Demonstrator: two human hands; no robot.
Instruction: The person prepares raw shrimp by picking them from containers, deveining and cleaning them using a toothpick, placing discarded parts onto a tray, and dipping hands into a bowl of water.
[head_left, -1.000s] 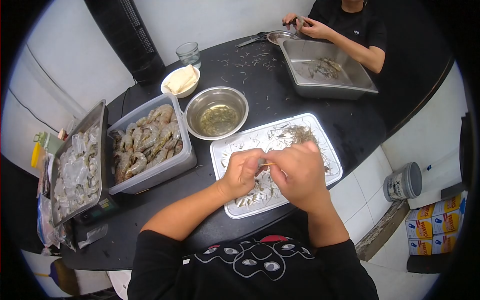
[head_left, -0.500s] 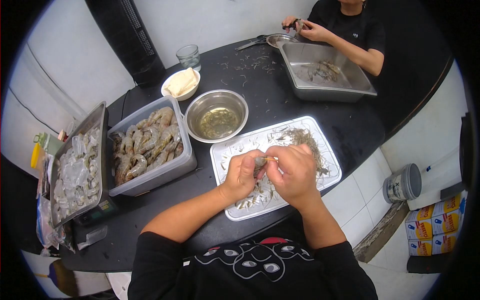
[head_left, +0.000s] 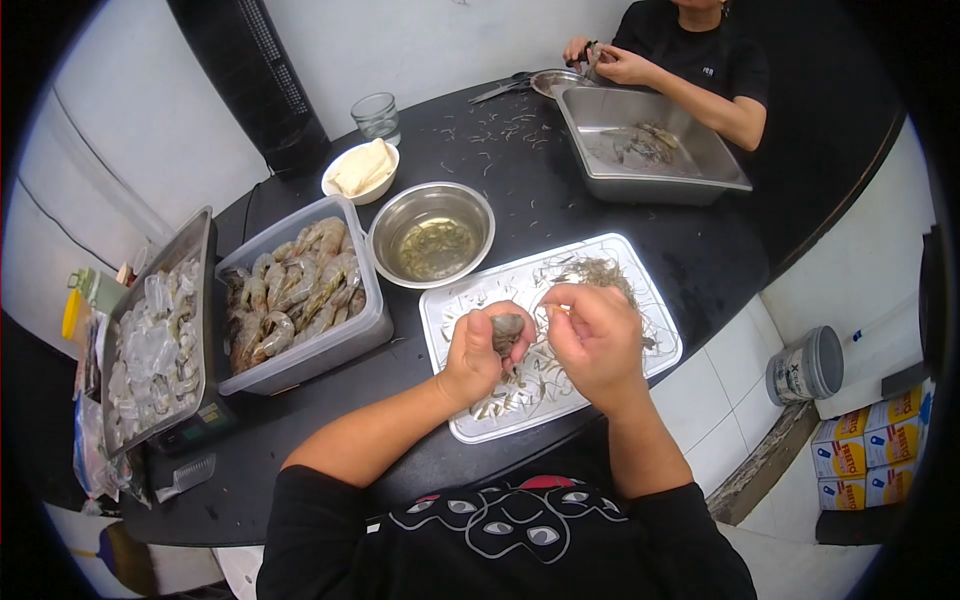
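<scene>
My left hand (head_left: 477, 358) is wrapped round a grey shrimp (head_left: 507, 332) above the white tray (head_left: 465, 425). A short gap separates it from my right hand (head_left: 597, 340), whose thumb and forefinger are pinched on a thin pick, mostly hidden by the fingers. Thin strands and shell bits lie on the tray, with a tangled heap (head_left: 603, 274) at its far right. Left of the tray stand a steel bowl (head_left: 380, 238) of cloudy liquid and a plastic tub (head_left: 372, 325) full of shrimp.
A metal tray (head_left: 205, 300) of ice and shrimp stands at far left. Behind are a white bowl (head_left: 362, 170) with a cloth-like item and a glass (head_left: 376, 117). Across the table, a person holds a shrimp and dark tool near a steel pan (head_left: 655, 188) and scissors (head_left: 497, 90).
My right hand has drawn away to the right from the shrimp. My left hand has turned slightly, still gripping it.
</scene>
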